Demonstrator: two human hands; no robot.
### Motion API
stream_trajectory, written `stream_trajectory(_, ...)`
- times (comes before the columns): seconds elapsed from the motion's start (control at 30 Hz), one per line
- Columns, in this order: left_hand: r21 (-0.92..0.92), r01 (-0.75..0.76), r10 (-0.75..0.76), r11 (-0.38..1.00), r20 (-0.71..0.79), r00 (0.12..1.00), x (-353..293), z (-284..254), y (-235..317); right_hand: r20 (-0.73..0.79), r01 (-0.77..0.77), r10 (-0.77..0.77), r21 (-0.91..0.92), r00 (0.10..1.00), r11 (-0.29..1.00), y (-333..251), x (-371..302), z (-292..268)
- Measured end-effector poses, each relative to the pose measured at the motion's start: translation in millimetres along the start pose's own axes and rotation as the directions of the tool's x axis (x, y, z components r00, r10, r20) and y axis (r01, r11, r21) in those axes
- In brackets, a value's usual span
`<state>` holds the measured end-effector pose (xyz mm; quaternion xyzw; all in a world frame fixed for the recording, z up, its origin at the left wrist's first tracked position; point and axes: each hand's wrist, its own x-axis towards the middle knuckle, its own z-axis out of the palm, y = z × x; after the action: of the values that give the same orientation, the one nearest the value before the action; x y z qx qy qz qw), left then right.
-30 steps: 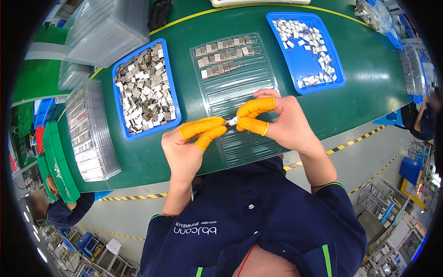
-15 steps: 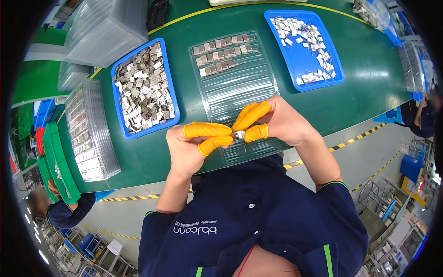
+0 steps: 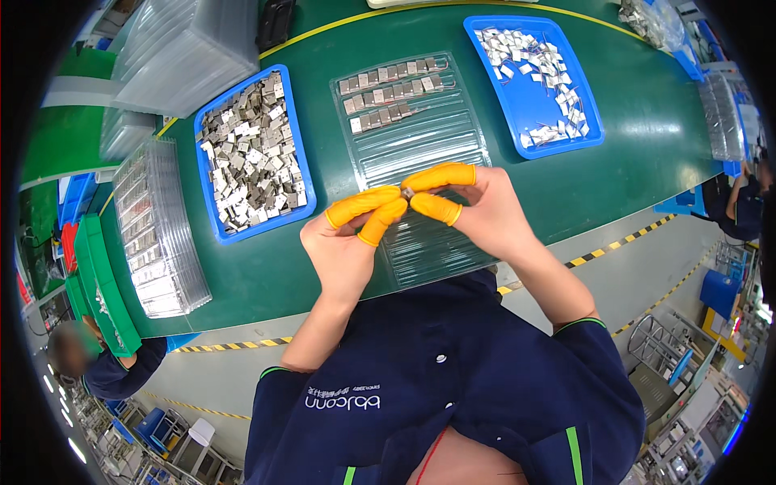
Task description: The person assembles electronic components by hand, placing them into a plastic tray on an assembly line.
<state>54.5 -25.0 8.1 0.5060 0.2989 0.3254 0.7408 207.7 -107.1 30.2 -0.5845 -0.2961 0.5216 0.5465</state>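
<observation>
Yellow finger cots cover the thumb and fingertips of both my hands. My left hand (image 3: pixel 343 234) and my right hand (image 3: pixel 469 202) meet over a clear ribbed plastic tray (image 3: pixel 424 162). Between their fingertips they pinch one small connector (image 3: pixel 407 194); only a dark metallic bit of it shows, the rest is covered by the fingers. The tray's far slots hold several rows of small metal-cased connectors (image 3: pixel 394 97) with thin wires at the right end.
To the left lies a blue bin (image 3: pixel 311 194) heaped with metal and white pieces. A blue bin (image 3: pixel 505 113) at right holds white wired connectors. Stacked clear trays (image 3: pixel 162 234) stand farther left, near a green bin (image 3: pixel 101 283). Co-workers sit at both sides.
Both hands have moved slightly away from my body, over the tray. The connector has turned: its white face and dangling wire showed before, now a dark metallic end.
</observation>
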Motion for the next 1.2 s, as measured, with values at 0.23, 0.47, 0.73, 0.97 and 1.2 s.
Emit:
stream_trajectory(0.23, 0.408, -0.241, 0.256, 0.881, 0.019, 0.966, 6, -4, -4, -0.162, 0.081, -0.108, -0.168, 0.981, 0.983, 15, -3, 7)
stream_trajectory(0.47, -0.184, 0.125, -0.143, 0.975, -0.092, 0.985, 8, -2, -5, -0.236, 0.333, -0.388, -0.244, 0.891, 0.911, 19, 1, 19)
stream_trajectory(0.73, -0.284, 0.025, -0.079, 0.959, -0.178, 0.981, 7, 5, -12, -0.142, 0.408, -0.536, -0.498, 0.832, 0.765, 16, -3, 24)
stream_trajectory(0.97, -0.212, -0.035, -0.023, 0.977, -0.263, 0.965, 18, 5, -2, -0.147, 0.275, -0.338, -0.337, 0.930, 0.901, 3, 4, 12)
stream_trajectory(1.2, 0.038, -0.022, 0.023, 0.999, -0.036, 0.999, 24, 5, 2, -0.131, 0.355, -0.440, -0.411, 0.889, 0.840, -4, 21, 0)
